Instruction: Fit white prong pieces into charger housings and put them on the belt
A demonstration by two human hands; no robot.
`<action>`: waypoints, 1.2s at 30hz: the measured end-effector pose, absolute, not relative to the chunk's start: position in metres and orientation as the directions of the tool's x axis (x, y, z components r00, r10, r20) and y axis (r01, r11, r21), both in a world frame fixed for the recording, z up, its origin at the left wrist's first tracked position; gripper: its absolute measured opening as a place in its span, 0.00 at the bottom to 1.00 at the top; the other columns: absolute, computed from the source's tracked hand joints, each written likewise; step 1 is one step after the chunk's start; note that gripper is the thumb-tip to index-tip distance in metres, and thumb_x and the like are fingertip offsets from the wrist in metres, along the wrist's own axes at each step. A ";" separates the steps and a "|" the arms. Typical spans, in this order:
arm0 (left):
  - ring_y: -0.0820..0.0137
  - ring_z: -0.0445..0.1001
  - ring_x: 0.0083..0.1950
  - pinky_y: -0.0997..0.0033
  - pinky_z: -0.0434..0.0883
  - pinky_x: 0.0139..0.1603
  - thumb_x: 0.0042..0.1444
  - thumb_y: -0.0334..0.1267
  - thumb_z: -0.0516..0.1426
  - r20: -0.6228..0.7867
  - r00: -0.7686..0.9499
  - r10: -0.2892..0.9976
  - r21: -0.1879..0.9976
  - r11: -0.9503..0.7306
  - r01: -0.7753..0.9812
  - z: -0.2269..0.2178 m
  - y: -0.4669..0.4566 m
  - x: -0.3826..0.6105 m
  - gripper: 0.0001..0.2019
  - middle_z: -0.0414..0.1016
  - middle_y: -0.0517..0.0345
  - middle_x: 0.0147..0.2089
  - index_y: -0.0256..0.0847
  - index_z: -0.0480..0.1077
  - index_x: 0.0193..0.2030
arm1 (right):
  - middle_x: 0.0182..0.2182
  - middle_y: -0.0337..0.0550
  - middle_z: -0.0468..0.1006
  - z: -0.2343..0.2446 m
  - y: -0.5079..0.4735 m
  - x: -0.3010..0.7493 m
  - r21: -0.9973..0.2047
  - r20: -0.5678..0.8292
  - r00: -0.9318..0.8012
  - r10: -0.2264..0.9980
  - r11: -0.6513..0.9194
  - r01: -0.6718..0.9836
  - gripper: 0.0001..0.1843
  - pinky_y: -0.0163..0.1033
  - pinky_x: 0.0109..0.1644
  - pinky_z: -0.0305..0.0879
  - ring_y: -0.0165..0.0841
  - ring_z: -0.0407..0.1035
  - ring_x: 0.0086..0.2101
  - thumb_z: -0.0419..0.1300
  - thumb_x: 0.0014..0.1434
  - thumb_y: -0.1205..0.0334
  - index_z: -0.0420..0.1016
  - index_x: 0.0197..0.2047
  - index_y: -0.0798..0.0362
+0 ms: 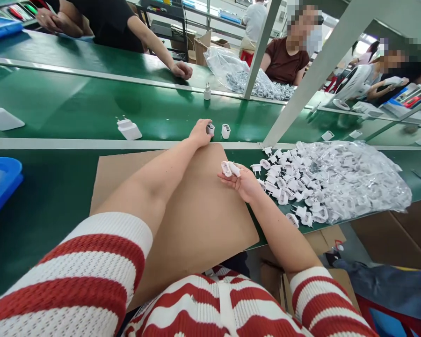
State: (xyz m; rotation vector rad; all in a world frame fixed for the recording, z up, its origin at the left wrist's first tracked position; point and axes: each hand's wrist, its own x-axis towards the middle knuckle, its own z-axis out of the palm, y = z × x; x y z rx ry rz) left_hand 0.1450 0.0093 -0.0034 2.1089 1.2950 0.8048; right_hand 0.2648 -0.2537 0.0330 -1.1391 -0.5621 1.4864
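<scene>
My left hand reaches out to the far edge of the cardboard sheet, its fingers closed on a small white charger housing with dark slots. Just right of it, a similar white housing stands alone on the green belt. My right hand is turned palm up above the cardboard, its fingers curled round a couple of white plug covers. Beside that hand, a heap of loose white plug covers with pins spills from a clear plastic bag.
Assembled white chargers lie on the green belt. One charger stands upright near the far rail. A slanted metal post rises at right. A blue tray sits at left. Co-workers sit opposite; one arm rests across the line.
</scene>
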 end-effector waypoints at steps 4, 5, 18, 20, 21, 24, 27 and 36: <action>0.58 0.73 0.55 0.58 0.70 0.59 0.52 0.37 0.72 0.305 0.245 0.921 0.701 -0.391 0.596 0.000 -0.014 0.128 0.19 0.72 0.48 0.56 0.41 0.71 0.47 | 0.40 0.38 0.85 0.035 -0.254 0.270 -0.833 -0.362 0.092 0.928 -0.278 -0.479 0.13 0.32 0.36 0.73 0.32 0.81 0.41 0.73 0.54 0.58 0.81 0.43 0.48; 0.61 0.72 0.52 0.60 0.70 0.56 0.52 0.39 0.73 0.341 0.235 0.910 0.701 -0.413 0.582 0.003 -0.028 0.120 0.20 0.73 0.50 0.53 0.41 0.70 0.45 | 0.39 0.37 0.85 0.035 -0.253 0.270 -0.842 -0.355 0.102 0.929 -0.270 -0.468 0.14 0.32 0.35 0.71 0.31 0.80 0.39 0.74 0.52 0.57 0.81 0.43 0.48; 0.57 0.76 0.51 0.59 0.74 0.51 0.43 0.55 0.75 0.093 0.479 0.873 0.890 -0.289 0.354 0.004 -0.220 0.054 0.32 0.79 0.54 0.51 0.43 0.74 0.51 | 0.44 0.42 0.84 0.029 -0.266 0.256 -0.888 0.291 0.182 0.939 0.195 0.416 0.13 0.46 0.50 0.75 0.37 0.76 0.42 0.70 0.60 0.55 0.85 0.49 0.46; 0.58 0.77 0.51 0.58 0.75 0.54 0.50 0.57 0.72 0.110 0.495 0.862 0.913 -0.285 0.293 0.004 -0.220 0.049 0.27 0.80 0.54 0.50 0.43 0.77 0.51 | 0.44 0.44 0.83 0.031 -0.268 0.256 -0.725 0.418 0.040 0.908 0.307 0.616 0.13 0.47 0.50 0.74 0.39 0.74 0.45 0.64 0.65 0.60 0.84 0.52 0.45; 0.58 0.77 0.50 0.59 0.75 0.53 0.52 0.57 0.70 0.119 0.502 0.857 0.919 -0.287 0.271 0.004 -0.220 0.047 0.24 0.80 0.54 0.48 0.43 0.78 0.48 | 0.45 0.45 0.83 0.031 -0.269 0.256 -0.637 0.460 -0.035 0.887 0.357 0.683 0.14 0.48 0.52 0.73 0.40 0.72 0.46 0.62 0.65 0.63 0.83 0.53 0.45; 0.59 0.77 0.45 0.60 0.75 0.50 0.51 0.58 0.69 0.142 0.515 0.846 0.935 -0.285 0.210 0.006 -0.218 0.047 0.21 0.80 0.55 0.43 0.42 0.80 0.42 | 0.45 0.48 0.81 0.033 -0.270 0.254 -0.431 0.506 -0.205 0.838 0.452 0.781 0.15 0.50 0.56 0.70 0.44 0.70 0.48 0.58 0.66 0.67 0.82 0.51 0.48; 0.60 0.77 0.44 0.61 0.75 0.48 0.50 0.57 0.70 0.167 0.520 0.838 0.937 -0.299 0.180 0.007 -0.217 0.048 0.21 0.79 0.55 0.42 0.42 0.80 0.40 | 0.42 0.48 0.79 0.033 -0.268 0.252 -0.348 0.477 -0.265 0.838 0.457 0.819 0.13 0.50 0.55 0.69 0.44 0.68 0.47 0.58 0.66 0.67 0.81 0.49 0.49; 0.59 0.78 0.42 0.60 0.75 0.48 0.49 0.54 0.69 0.183 0.498 0.847 0.928 -0.316 0.197 0.000 -0.215 0.052 0.17 0.77 0.55 0.39 0.43 0.79 0.36 | 0.36 0.44 0.77 0.046 -0.267 0.242 -0.200 0.353 -0.278 0.893 0.362 0.910 0.15 0.50 0.64 0.63 0.43 0.69 0.45 0.56 0.64 0.70 0.83 0.46 0.46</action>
